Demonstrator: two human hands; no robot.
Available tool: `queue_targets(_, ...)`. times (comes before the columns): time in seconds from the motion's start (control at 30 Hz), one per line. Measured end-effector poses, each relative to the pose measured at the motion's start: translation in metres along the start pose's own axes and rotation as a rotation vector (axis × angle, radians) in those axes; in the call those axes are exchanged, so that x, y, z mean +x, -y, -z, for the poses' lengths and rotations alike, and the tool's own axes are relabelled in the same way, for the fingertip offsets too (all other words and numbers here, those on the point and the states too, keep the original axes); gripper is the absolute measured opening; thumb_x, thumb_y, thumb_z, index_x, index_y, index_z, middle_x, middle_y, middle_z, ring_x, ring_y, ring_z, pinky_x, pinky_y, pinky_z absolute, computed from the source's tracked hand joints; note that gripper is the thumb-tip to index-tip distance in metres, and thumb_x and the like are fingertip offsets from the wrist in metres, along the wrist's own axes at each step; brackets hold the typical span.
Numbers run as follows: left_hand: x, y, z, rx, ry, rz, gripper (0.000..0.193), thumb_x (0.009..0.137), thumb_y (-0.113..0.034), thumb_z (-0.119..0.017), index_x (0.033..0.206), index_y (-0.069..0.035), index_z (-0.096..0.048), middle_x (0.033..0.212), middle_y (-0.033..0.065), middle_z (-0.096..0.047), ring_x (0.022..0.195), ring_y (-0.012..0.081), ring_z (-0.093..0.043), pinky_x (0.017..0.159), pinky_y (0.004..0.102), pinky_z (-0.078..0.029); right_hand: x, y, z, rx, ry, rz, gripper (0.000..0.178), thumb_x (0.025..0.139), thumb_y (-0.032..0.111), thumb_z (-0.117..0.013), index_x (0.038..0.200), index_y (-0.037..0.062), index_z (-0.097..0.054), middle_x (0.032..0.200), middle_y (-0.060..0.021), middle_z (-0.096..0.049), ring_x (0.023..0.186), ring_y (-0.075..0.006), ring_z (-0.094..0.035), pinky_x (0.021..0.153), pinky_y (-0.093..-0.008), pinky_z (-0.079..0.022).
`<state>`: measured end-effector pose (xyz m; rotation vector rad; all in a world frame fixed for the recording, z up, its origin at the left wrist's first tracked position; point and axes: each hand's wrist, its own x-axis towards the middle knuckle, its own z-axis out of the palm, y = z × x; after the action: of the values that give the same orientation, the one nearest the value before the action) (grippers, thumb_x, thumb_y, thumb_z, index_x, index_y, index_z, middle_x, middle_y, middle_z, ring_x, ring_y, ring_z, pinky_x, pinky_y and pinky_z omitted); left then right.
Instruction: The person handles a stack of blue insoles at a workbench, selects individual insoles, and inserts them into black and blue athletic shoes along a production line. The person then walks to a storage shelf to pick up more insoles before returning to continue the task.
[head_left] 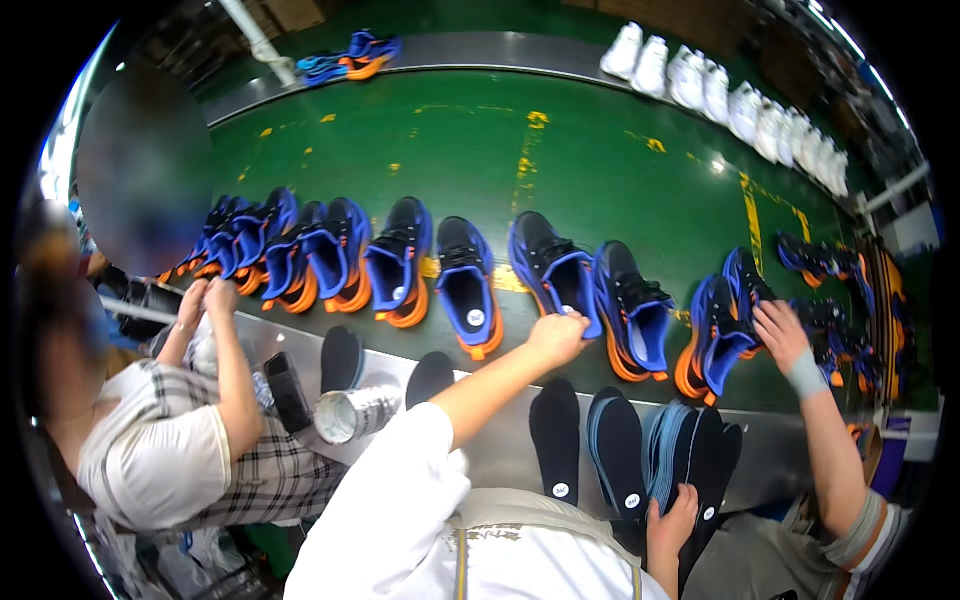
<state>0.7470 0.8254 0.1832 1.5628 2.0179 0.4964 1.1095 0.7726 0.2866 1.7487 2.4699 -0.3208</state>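
Note:
My left hand [560, 340], at the end of a white sleeve, is closed on the heel collar of a black, blue and orange sneaker [540, 250]. A white round sticker shows inside it, partly covered by my fingers. Lower right, my right hand [672, 518] has its fingers curled round the near end of a stack of black and blue insoles [668, 445]. More insoles lie beside it: a single black one [553, 430] and another pile [614, 440]. Just right of my left hand stands another sneaker [630, 310], its collar facing me.
Sneakers line the green conveyor belt [600, 150]. At right a co-worker's hand [782, 330] touches a sneaker [748, 280]; at left a co-worker's hands [205, 300] are raised. A metal ledge [490, 430] holds a roll [350, 412] and a phone [287, 390]. White shoes [690, 78] stand opposite.

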Motion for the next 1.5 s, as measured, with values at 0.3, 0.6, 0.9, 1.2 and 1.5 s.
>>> queue_targets(0.3, -0.108, -0.02, 0.116, -0.426, -0.167, -0.187, 0.016, 0.076, -0.014, -0.063, 0.087, -0.003, -0.058, 0.084, 0.0111, -0.056, 0.082, 0.0302, -0.056, 0.071, 0.0379, -0.043, -0.008, -0.008, -0.003, -0.111, 0.074, -0.073, 0.061, 0.072, 0.022, -0.064, 0.121, -0.0066, -0.042, 0.126, -0.026, -0.04, 0.111, -0.0408, -0.041, 0.095, -0.0428, -0.034)
queue_targets(0.6, -0.311, -0.014, 0.241, -0.075, -0.355, 0.108, 0.027, 0.066, 0.001, -0.061, 0.093, -0.002, -0.06, 0.092, 0.0106, -0.056, 0.084, 0.0291, -0.052, 0.074, 0.0346, -0.042, -0.005, -0.016, -0.012, -0.101, 0.008, 0.025, 0.055, 0.069, 0.02, -0.066, 0.117, -0.0003, -0.047, 0.127, -0.0229, -0.039, 0.114, -0.0389, -0.039, 0.095, -0.044, -0.032)
queue_targets(0.9, -0.362, -0.016, 0.222, 0.393, -0.388, 0.36, 0.037, 0.061, 0.005, -0.054, 0.097, -0.001, -0.058, 0.101, 0.0111, -0.054, 0.087, 0.0331, -0.048, 0.079, 0.0375, -0.041, 0.001, -0.036, -0.021, -0.06, -0.095, -0.001, 0.046, 0.068, 0.016, -0.065, 0.11, 0.0021, -0.054, 0.121, -0.0212, -0.045, 0.111, -0.0375, -0.043, 0.094, -0.0429, -0.035)
queue_targets(1.2, -0.248, -0.083, 0.114, 0.257, -0.134, -0.424, 0.037, 0.05, 0.002, -0.059, 0.086, -0.006, -0.058, 0.098, 0.0081, -0.056, 0.08, 0.0269, -0.047, 0.068, 0.0346, -0.039, 0.032, 0.104, 0.014, 1.154, 0.047, 0.389, 0.067, 0.074, 0.03, -0.07, 0.126, 0.0008, -0.04, 0.122, -0.0149, -0.048, 0.106, -0.0285, -0.051, 0.091, -0.0338, -0.04)
queue_targets(1.5, -0.117, -0.204, 0.023, -0.029, 0.134, -1.078, 0.045, 0.071, -0.01, -0.055, 0.116, -0.01, -0.052, 0.116, 0.0083, -0.05, 0.081, 0.0182, -0.051, 0.066, 0.0295, -0.043, 0.071, -0.045, 0.041, 1.015, -0.388, 0.25, 0.04, 0.074, -0.014, -0.043, 0.111, -0.0019, -0.054, 0.108, -0.0089, -0.059, 0.102, -0.0144, -0.053, 0.091, -0.0281, -0.039)
